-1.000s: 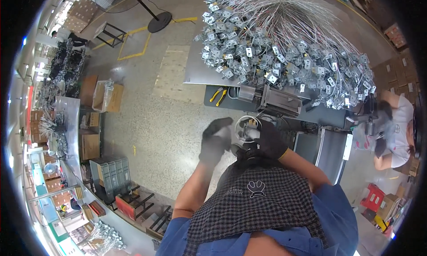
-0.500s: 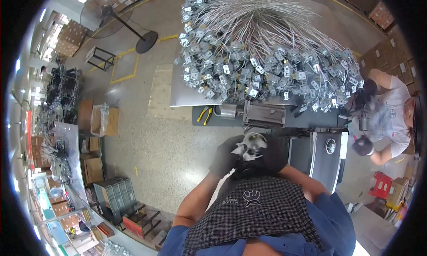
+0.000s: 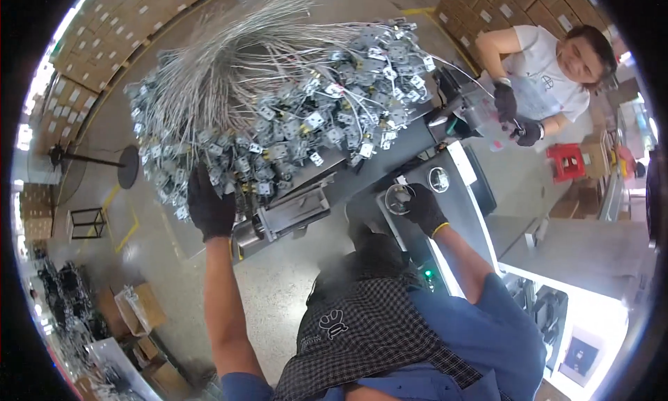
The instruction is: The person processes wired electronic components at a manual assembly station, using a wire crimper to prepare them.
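One head-worn fisheye view looks steeply down from above the person's own chest, which fills six o'clock. It faces the bench (image 3: 390, 168) just ahead, close below the lens. The wire pile (image 3: 278, 88) spreads toward twelve, a co-worker (image 3: 550, 67) sits at two, and floor (image 3: 160, 276) curves away at eight. Straight edges bend near the rim.

We stand on speckled concrete floor (image 3: 278, 289) with yellow lines (image 3: 129, 234), stacked cartons (image 3: 104, 32) along the far wall, a fan stand (image 3: 122, 166), a red stool (image 3: 567, 161).
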The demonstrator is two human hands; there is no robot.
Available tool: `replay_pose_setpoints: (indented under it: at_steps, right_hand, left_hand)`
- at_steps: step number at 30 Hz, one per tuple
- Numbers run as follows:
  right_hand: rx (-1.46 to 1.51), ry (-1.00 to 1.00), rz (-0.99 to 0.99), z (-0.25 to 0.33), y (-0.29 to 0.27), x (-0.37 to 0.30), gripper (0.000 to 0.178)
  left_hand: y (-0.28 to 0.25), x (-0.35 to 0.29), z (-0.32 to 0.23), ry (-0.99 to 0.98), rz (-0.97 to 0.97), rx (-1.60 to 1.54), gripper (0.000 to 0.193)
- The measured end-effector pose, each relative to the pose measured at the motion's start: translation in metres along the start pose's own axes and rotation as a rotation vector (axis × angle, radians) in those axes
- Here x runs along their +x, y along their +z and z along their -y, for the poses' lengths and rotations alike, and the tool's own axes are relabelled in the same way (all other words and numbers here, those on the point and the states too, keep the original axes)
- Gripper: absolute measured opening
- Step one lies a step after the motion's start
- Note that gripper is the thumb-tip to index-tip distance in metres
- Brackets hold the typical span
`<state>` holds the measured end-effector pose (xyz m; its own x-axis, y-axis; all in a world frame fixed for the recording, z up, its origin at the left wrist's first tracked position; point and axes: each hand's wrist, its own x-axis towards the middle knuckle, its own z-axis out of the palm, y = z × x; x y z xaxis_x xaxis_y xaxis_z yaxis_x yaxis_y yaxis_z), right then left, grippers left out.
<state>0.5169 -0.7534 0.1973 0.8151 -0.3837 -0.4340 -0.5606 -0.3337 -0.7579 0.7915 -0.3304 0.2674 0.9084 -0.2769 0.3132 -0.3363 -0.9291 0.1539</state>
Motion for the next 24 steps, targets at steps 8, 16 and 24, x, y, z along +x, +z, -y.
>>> replay_pose_setpoints:
  at_steps: [8,16,24]
  right_hand:
    - [-0.553,-0.371,-0.408,-0.117,-0.07,0.05,0.037]
    - [-0.092,0.172,-0.288,-0.037,-0.112,0.052,0.028]
    - [-0.848,0.302,-0.341,-0.097,-0.095,0.056,0.042]
  left_hand:
    - [0.051,0.03,0.033,0.292,-0.042,0.309,0.042]
    - [0.006,0.033,0.022,0.052,0.224,-0.172,0.066]
    - [-0.013,-0.098,0.054,-0.049,0.361,-0.626,0.048]
